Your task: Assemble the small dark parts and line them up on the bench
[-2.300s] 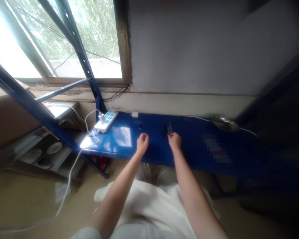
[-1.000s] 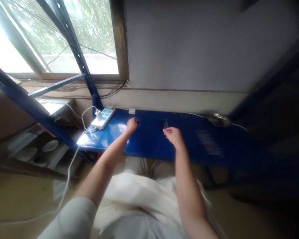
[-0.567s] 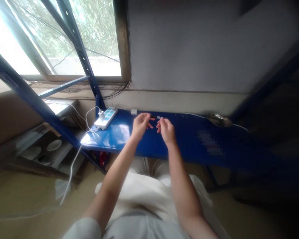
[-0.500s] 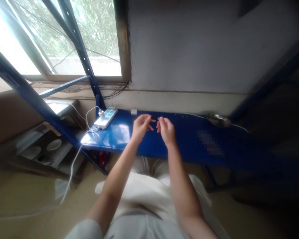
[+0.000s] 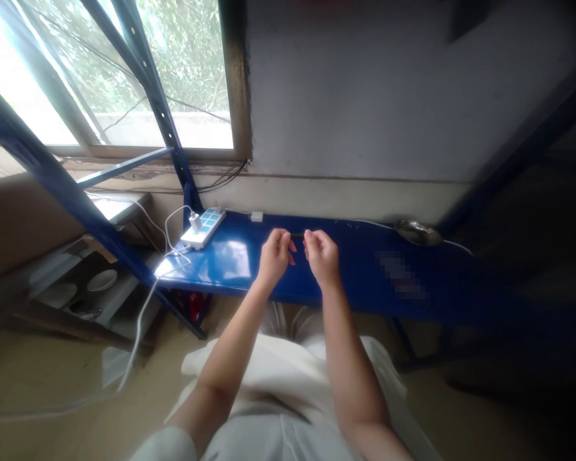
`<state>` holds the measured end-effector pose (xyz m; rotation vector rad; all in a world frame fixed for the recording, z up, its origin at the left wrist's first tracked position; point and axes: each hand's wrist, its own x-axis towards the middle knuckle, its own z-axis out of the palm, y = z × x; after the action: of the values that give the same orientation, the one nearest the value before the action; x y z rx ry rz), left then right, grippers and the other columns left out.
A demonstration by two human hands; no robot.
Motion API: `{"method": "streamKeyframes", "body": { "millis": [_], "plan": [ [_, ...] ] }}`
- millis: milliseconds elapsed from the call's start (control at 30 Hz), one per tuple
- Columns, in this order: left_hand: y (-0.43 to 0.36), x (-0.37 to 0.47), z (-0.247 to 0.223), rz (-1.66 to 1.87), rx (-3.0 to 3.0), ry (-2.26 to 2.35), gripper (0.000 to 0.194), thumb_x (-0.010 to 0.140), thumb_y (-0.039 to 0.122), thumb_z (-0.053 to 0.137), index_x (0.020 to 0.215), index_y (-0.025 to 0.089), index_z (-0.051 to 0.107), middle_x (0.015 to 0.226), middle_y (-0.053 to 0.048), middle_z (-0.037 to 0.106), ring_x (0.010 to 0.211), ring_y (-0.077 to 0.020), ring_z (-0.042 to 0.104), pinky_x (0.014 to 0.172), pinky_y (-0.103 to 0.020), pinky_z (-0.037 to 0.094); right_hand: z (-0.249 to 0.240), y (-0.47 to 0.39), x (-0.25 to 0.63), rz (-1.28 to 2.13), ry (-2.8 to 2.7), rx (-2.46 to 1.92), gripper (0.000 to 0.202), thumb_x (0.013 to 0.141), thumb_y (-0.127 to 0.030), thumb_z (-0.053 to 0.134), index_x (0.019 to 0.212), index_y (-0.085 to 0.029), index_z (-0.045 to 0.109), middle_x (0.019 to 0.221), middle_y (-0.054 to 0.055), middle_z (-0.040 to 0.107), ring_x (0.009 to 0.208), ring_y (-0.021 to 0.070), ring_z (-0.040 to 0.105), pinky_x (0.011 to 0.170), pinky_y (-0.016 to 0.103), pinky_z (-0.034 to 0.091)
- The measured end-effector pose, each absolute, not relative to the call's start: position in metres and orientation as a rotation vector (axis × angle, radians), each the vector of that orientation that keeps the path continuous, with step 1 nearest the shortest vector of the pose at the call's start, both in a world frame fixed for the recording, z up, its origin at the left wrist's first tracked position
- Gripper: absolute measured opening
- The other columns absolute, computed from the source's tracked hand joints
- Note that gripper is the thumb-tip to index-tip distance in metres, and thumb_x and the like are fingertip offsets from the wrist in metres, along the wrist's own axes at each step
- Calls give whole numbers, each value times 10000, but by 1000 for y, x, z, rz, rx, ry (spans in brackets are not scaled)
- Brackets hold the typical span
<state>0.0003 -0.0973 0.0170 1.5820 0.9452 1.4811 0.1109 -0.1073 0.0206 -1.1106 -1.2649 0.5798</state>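
Both my hands are raised over the blue shelf (image 5: 221,272), close together near the middle of the view. My left hand (image 5: 276,254) pinches one end of a small, dark, thin object (image 5: 297,237), its lower fingers slightly spread. The other end of it is between the thumb and fingers of my right hand (image 5: 321,254). The object spans the narrow gap between the hands; its exact kind is too small to make out.
A power strip (image 5: 204,228) with a white plug (image 5: 194,221) and cable lies on the shelf's left. Behind my hands is a small white block (image 5: 256,217). A shiny metal dish (image 5: 418,232) sits at right. Blue posts (image 5: 160,109) rise beside the window.
Both hands have lowered slightly, and my left hand has shifted a little to the right. The light-coloured tip seen by my right fingers earlier is now covered.
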Motion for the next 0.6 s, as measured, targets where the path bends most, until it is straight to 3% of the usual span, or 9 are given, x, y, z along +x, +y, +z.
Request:
{"method": "streamKeyframes", "body": {
  "millis": [167,333,433,533,600],
  "plan": [
    [-99,5,21,1507,1531,1027,422,839,526,398,615,168,415,523,46,465,366,-37,435,380,-163,332,20,-108,110,565,-1255,-1110,376,795,-532,473,631,-194,477,521,-38,459,468,84,416,457,209,346],
    [-93,4,21,1472,1323,996,486,797,573,435,542,162,393,440,50,411,342,-40,403,359,-167,302,19,-108,107,573,-1259,-1092,377,788,-539,479,636,-195,480,524,-34,466,480,89,430,454,206,355],
    [-92,3,21,1438,1248,890,420,783,559,477,729,146,532,550,22,536,379,-47,468,376,-168,335,19,-108,106,571,-1211,-1082,380,786,-548,475,638,-197,471,522,-39,460,476,87,424,453,206,352],
    [-93,2,21,1379,1233,735,427,739,487,589,1023,170,546,737,-12,624,469,-65,551,423,-174,388,19,-107,106,564,-1164,-1081,385,784,-553,473,635,-199,463,528,-39,461,478,87,421,460,210,354],
    [-93,1,19,1372,1225,699,436,708,448,638,1026,161,558,741,-14,625,480,-65,555,434,-175,392,19,-107,106,571,-1163,-1083,386,784,-553,473,632,-198,461,529,-40,460,480,87,420,465,211,356]
  ]
}}
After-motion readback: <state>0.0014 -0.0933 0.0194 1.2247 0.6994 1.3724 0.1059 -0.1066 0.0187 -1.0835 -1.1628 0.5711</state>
